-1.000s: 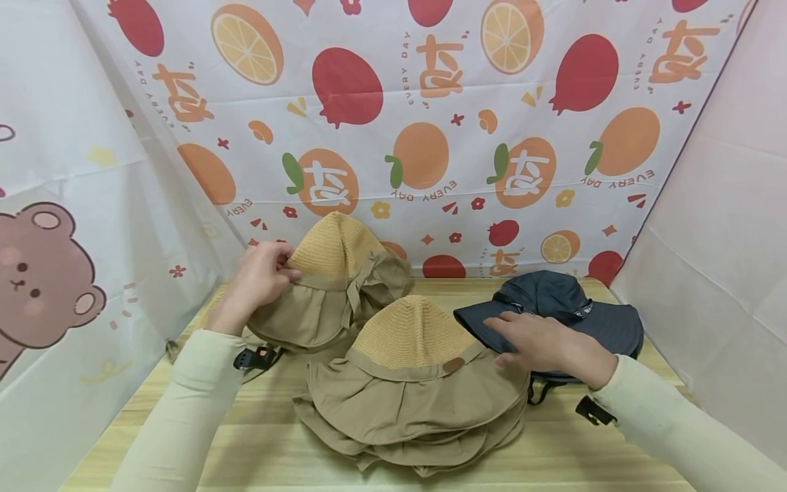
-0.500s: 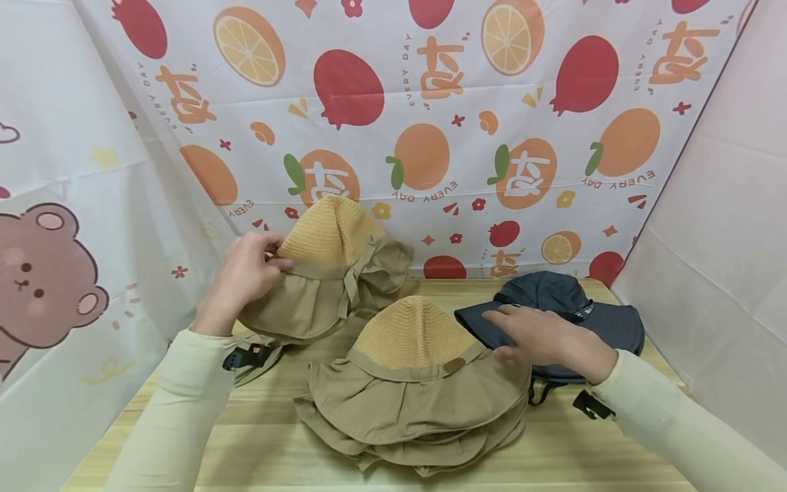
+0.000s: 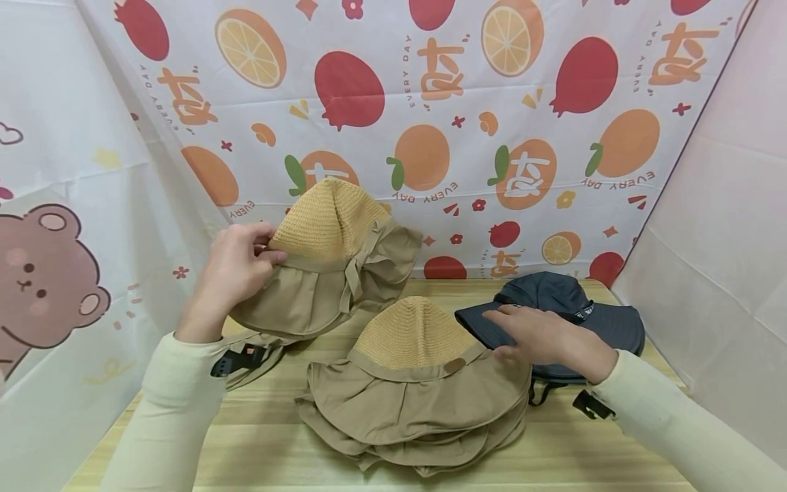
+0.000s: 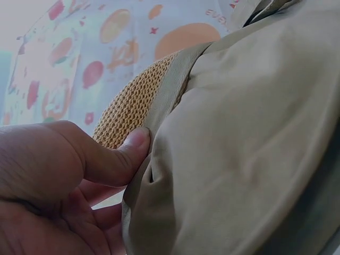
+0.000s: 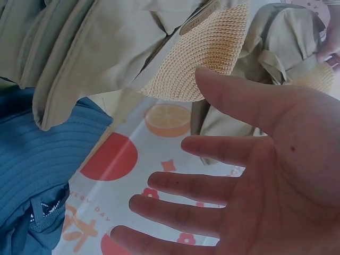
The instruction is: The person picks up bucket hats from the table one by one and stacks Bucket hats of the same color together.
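Note:
My left hand [image 3: 236,266] pinches a sun hat [image 3: 310,294] at the band between its yellow knitted crown and wide khaki brim. A fabric bow sits on that hat's right side, and it hangs raised over the back left of the table. In the left wrist view the thumb [image 4: 135,143] presses on the band while the other fingers go behind it. My right hand [image 3: 541,338] hovers with fingers spread beside a stack of similar khaki hats [image 3: 418,396] at the front middle. Nothing is between the right fingers [image 5: 196,186] in the right wrist view.
A dark blue brimmed hat [image 3: 553,314] lies at the right, partly behind my right hand. Another khaki brim [image 3: 258,362] shows on the table under the raised hat. A fruit-print cloth [image 3: 467,89] closes off the back of the wooden table [image 3: 590,451].
My left hand has lifted the bow-trimmed sun hat upward and a little to the left. The right hand has barely moved, and the front stack stays in place.

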`<state>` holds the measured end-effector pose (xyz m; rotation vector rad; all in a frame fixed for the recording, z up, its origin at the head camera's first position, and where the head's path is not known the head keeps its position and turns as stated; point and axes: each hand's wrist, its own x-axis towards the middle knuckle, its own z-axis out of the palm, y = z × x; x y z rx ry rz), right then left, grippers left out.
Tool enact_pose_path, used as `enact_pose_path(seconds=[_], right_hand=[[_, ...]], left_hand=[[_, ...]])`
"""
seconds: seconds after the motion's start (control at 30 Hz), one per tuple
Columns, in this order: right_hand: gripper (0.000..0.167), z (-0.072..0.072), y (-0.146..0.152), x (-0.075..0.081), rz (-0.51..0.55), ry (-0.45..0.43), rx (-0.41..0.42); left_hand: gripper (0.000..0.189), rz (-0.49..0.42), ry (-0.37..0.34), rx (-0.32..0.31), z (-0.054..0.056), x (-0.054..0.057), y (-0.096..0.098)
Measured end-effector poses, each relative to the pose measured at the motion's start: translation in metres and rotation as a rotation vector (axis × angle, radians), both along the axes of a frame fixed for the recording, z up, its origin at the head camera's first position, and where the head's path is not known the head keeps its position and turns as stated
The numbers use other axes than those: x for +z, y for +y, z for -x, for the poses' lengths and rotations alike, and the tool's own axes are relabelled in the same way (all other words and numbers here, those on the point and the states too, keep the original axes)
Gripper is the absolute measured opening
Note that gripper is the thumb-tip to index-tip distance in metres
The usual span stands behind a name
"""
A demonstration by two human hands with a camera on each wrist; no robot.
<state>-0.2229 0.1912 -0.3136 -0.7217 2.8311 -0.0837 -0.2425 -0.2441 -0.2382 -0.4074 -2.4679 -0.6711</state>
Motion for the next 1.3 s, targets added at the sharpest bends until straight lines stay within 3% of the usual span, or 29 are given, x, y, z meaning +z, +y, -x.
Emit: enact_pose_path(seconds=[0.3,0.6,0.87,1.3], right_hand=[[0.068,0.000,0.000,0.000,-0.002,0.008,0.006],[0.069,-0.001,0.001,0.000,-0.005,0.019,0.008],[0.068,-0.001,0.002,0.004,-0.005,0.029,0.013],[0.056,0.004,0.002,0.008,0.122,0.232,0.030]], left_hand=[[0.014,0.004,0.046,0.008,-0.018,0.011,0.008],[0.015,-0.062,0.089,-0.048,-0.034,0.019,0.012],[0.018,-0.066,0.112,-0.072,-0.044,0.020,0.016],[0.021,-0.048,0.147,-0.107,-0.054,0.018,0.025]])
